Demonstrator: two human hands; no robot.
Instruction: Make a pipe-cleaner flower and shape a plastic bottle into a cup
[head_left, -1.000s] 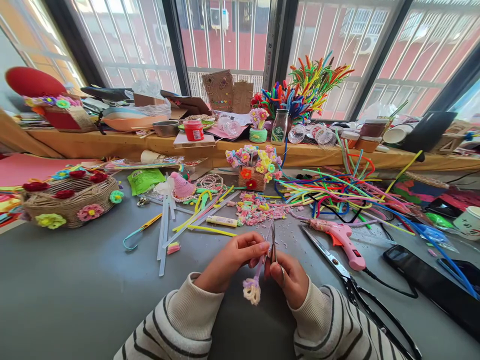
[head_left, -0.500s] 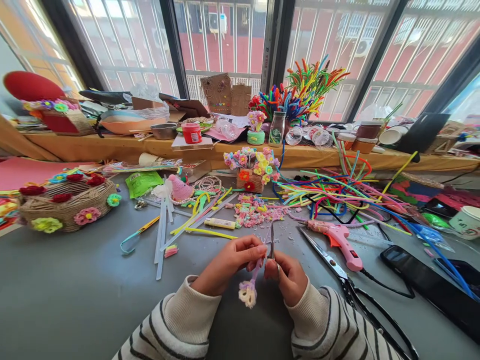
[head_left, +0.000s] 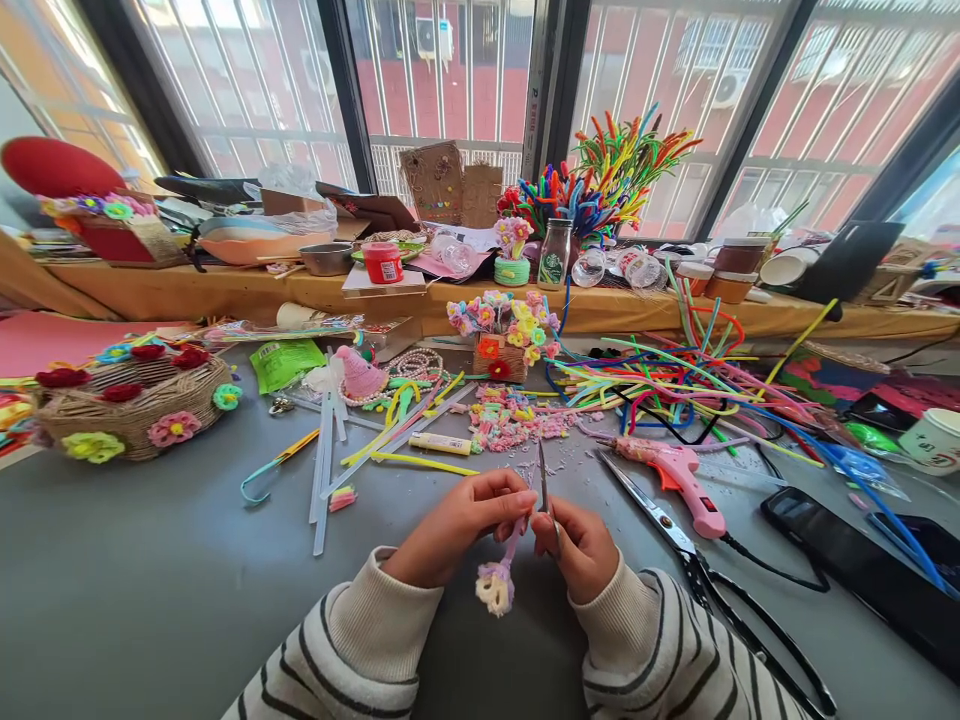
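Note:
My left hand (head_left: 480, 520) pinches the lilac stem of a small fuzzy pipe-cleaner flower (head_left: 494, 588). Its cream and lilac head hangs below my fingers. In my right hand (head_left: 576, 545) is a small pair of metal scissors (head_left: 544, 480), its blades pointing away from me, close beside the left fingertips. My fingers partly hide the scissor handles. Just beyond the blades, a heap of pastel fuzzy clippings (head_left: 510, 418) and loose bits lie on the grey table (head_left: 247, 610).
To the right lie a pink glue gun (head_left: 679, 480), large black-handled shears (head_left: 694, 565) and a black phone (head_left: 847, 570). Behind are tangled pipe cleaners (head_left: 660, 385) and a flower basket (head_left: 501, 358). Clear glue sticks (head_left: 321, 480) and a twine basket (head_left: 142, 410) are on the left.
The scissors have tilted slightly, their tips shifting a little left. Both hands stay nearly in place, and the flower still hangs from the left hand.

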